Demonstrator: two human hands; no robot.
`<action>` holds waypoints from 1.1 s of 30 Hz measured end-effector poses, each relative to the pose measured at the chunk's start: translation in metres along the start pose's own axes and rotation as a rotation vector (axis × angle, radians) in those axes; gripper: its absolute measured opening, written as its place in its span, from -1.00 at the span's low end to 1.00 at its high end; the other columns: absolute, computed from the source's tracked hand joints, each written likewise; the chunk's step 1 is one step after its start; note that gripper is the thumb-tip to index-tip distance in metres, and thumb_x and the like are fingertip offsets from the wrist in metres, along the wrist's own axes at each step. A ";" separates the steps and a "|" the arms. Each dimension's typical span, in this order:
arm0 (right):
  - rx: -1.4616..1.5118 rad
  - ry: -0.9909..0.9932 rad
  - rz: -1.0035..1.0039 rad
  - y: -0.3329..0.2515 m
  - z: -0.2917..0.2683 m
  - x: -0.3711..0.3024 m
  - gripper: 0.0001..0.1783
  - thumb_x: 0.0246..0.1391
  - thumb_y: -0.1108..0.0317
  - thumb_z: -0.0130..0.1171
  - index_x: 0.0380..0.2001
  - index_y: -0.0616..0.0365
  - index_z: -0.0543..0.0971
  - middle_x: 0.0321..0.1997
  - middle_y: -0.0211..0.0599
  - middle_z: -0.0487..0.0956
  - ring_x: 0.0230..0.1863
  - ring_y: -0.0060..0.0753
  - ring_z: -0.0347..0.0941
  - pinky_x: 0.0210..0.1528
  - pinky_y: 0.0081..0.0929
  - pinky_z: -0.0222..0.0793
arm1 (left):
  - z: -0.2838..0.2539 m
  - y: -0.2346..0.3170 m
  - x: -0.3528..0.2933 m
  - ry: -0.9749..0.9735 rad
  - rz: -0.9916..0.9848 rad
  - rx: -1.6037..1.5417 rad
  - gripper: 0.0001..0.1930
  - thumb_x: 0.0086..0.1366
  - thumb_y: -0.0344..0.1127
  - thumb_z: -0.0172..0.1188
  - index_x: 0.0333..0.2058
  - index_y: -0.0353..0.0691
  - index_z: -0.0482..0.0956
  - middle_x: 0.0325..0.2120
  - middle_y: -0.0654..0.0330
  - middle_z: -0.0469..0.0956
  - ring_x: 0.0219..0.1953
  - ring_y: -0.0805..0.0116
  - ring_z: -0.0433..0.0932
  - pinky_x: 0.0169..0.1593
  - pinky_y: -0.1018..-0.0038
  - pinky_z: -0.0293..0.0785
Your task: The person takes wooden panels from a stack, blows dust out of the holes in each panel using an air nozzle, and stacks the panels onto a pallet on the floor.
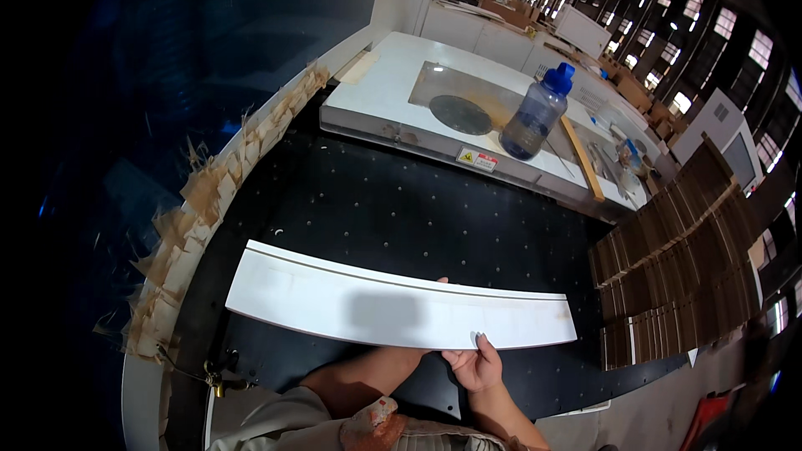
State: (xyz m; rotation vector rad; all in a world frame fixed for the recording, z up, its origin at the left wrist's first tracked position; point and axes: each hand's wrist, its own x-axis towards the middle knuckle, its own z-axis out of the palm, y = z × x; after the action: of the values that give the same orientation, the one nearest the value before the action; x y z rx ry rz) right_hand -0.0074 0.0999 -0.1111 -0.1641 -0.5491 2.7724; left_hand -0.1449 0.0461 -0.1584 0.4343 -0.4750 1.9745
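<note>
A long white panel (326, 296) with a thin dark groove along its far edge is held level over the black perforated table. My right hand (478, 367) grips its near edge, right of the middle, with the thumb on top and the fingers curled below. Beneath the panel reaches my left forearm (372, 377). Most of my left hand is hidden there; only a bit of its fingers (443, 281) shows at the panel's far edge. A dark shadow falls across the white face.
The black table (334, 192) has rows of small studs. Brown, slatted-looking stacked pieces (685, 259) stand at right. Behind are a white machine housing (376, 88), a blue-capped bottle (535, 117) and a wooden strip (582, 159). Torn tape (200, 192) lines the blue window's edge; a brass valve (219, 387) sits lower left.
</note>
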 end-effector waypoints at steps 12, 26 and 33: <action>0.074 -0.099 0.024 0.001 -0.007 -0.003 -0.36 0.16 0.05 -0.10 0.19 0.17 0.09 0.17 0.01 0.27 0.11 0.05 0.30 -0.02 0.02 0.40 | -0.018 0.000 -0.001 0.105 -0.064 -0.074 -0.48 0.28 0.01 -0.12 0.09 -0.22 0.28 0.05 -0.04 0.32 0.10 0.00 0.29 0.14 0.09 0.21; 0.045 -0.021 -0.028 -0.001 -0.009 -0.005 -0.45 0.15 0.15 -0.09 0.11 0.29 0.21 0.05 0.07 0.39 0.03 0.03 0.38 -0.05 -0.05 0.43 | 0.019 -0.010 0.001 0.538 -0.110 0.138 -0.49 0.28 0.02 -0.20 0.01 -0.29 0.29 -0.04 -0.01 0.37 -0.01 0.08 0.37 0.02 0.19 0.36; -0.038 0.018 -0.039 0.002 0.001 -0.002 -0.47 0.19 0.09 -0.18 0.12 0.21 0.20 0.07 -0.02 0.39 0.04 -0.01 0.38 -0.04 -0.10 0.42 | 0.041 -0.013 0.005 0.714 -0.052 0.160 -0.51 0.28 0.02 -0.23 -0.04 -0.28 0.31 -0.09 0.01 0.38 -0.05 0.10 0.38 -0.04 0.21 0.40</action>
State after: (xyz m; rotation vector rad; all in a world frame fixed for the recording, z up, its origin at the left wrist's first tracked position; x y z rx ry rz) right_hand -0.0061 0.0973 -0.1108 -0.1846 -0.5948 2.7216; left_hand -0.1314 0.0344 -0.1194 -0.1725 0.1468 1.9658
